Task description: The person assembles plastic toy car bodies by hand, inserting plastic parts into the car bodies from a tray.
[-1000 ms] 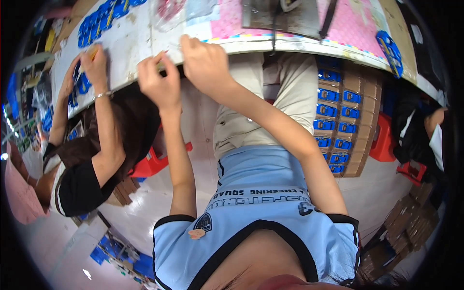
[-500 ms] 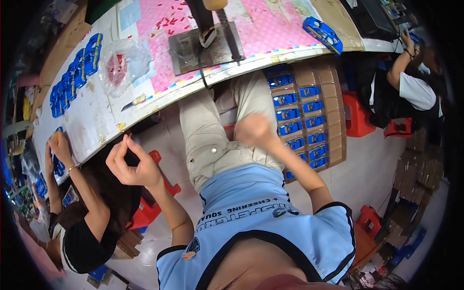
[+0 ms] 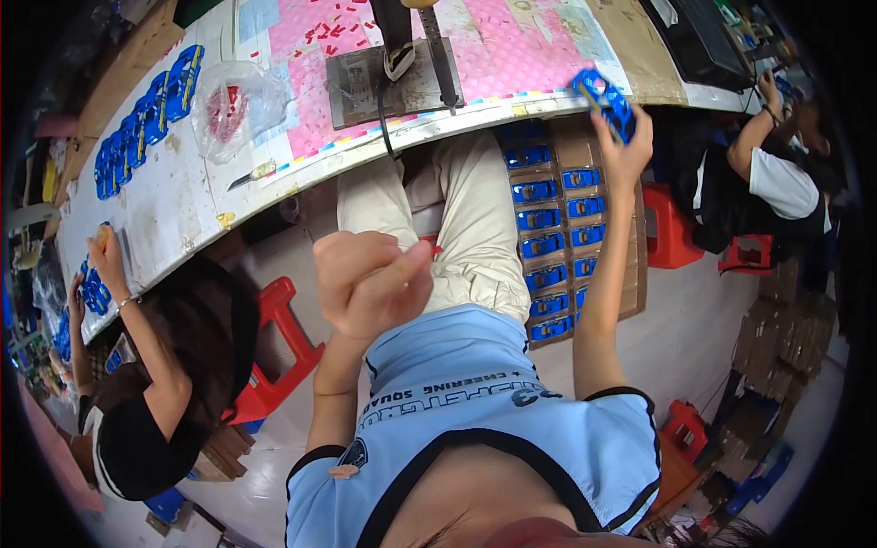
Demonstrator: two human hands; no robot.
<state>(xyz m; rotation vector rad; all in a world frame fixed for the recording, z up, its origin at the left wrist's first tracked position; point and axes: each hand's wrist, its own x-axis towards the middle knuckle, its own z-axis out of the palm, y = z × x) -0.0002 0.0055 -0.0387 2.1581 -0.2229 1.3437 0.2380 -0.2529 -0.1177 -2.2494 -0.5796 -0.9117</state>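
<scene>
My right hand (image 3: 626, 146) grips a blue toy car (image 3: 605, 97) at the table's front edge, fingers and thumb on its two sides. The car is tilted, its near end between the fingers. In front of my lap, my left hand (image 3: 375, 285) is closed in a pinch. A small red piece (image 3: 438, 249) shows at its fingertips; the rest of it is hidden. Below the right forearm, a brown compartment tray (image 3: 619, 210) holds rows of blue toy cars (image 3: 539, 219). Red pieces (image 3: 333, 35) like the one I pinch lie scattered on the table's pink sheet.
A bench press (image 3: 395, 73) stands on the table (image 3: 210, 187). Left of it are a clear bag with red pieces (image 3: 225, 111), a utility knife (image 3: 253, 174) and a row of blue cars (image 3: 146, 123). Co-workers sit left and right, near red stools (image 3: 279, 356).
My right hand has moved from my lap up to the toy car and grasped it; the car is tilted differently. My left hand has moved right, from the table edge to above my lap.
</scene>
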